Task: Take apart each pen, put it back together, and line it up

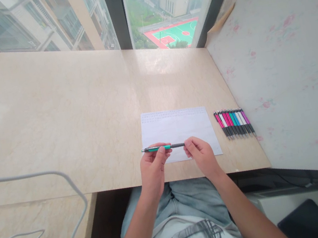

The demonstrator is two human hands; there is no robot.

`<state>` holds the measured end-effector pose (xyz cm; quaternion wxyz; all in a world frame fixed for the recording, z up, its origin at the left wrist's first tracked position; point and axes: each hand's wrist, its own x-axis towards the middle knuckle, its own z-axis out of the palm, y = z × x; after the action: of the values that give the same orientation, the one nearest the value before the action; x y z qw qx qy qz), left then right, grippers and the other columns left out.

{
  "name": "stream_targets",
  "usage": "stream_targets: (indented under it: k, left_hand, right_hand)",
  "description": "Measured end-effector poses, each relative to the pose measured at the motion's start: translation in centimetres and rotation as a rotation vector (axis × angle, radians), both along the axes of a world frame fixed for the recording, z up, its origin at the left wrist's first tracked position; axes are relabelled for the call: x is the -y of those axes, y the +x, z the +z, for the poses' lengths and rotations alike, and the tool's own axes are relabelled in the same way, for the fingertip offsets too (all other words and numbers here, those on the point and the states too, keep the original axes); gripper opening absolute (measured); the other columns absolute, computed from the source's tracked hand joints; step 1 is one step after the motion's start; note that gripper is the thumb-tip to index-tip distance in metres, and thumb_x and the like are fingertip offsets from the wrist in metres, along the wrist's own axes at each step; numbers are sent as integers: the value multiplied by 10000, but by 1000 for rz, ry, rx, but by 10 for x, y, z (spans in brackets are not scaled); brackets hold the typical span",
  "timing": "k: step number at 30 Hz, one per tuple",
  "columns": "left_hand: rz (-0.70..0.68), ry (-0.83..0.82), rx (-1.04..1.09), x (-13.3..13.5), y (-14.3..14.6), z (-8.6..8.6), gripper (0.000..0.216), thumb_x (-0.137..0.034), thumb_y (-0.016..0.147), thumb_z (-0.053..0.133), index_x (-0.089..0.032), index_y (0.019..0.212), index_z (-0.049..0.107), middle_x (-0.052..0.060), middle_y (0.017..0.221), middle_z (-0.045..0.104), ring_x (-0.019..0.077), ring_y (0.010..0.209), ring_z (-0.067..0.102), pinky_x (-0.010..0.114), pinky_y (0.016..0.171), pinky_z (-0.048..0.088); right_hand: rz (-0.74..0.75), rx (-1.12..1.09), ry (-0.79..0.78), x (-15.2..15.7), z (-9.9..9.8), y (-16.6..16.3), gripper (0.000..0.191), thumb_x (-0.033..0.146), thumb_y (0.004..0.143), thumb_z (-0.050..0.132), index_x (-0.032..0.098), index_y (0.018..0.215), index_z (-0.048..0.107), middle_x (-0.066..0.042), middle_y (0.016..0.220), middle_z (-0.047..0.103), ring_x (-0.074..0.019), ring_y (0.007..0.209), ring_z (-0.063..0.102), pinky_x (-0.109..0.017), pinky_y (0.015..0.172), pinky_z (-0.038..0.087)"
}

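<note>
A green and black ballpoint pen lies level between my two hands, above a sheet of paper. My left hand is closed on its green barrel, thumb on top, with the silver end pointing left. At the dark grip end, my right hand pinches the pen; its tip is hidden by the fingers. Rows of small writing run along the top of the sheet, and the part below looks blank. To the right of the paper, several pens in pink, white, green, blue and purple lie side by side.
The pale marble-patterned desk reaches to the windows at the back. A flower-patterned wall bounds the right side. On the lower surface at left, a white cable loops. A dark flat object rests low at right.
</note>
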<state>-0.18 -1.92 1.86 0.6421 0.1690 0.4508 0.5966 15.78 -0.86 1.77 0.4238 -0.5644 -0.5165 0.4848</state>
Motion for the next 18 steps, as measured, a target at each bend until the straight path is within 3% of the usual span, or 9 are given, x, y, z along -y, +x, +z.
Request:
stream_targets:
  k: [5, 10, 18]
  left_hand:
    - [33, -5, 7, -1, -2, -2, 191, -294, 772, 792, -158, 889, 726, 56, 875, 748, 123, 765, 677, 230, 740, 516]
    - [25, -7, 17, -1, -2, -5, 197, -298, 778, 787, -155, 899, 725, 54, 868, 741, 121, 771, 670, 229, 735, 511]
    - [64, -60, 47, -2, 0, -4, 246, -324, 749, 810, -158, 901, 711, 41, 856, 731, 115, 756, 669, 229, 720, 505]
  right_hand:
    - [41, -77, 9, 1, -4, 4, 207, 388, 861, 659, 212, 968, 677, -55, 940, 675, -182, 828, 622, -283, 677, 520]
    - [4, -90, -10, 0, 0, 4, 197, 377, 858, 653, 201, 936, 697, -45, 836, 683, -176, 756, 629, -281, 627, 526]
    - [-36, -102, 43, 3, -1, 4, 166, 336, 844, 675, 211, 949, 702, -47, 882, 697, -169, 756, 637, -290, 644, 545]
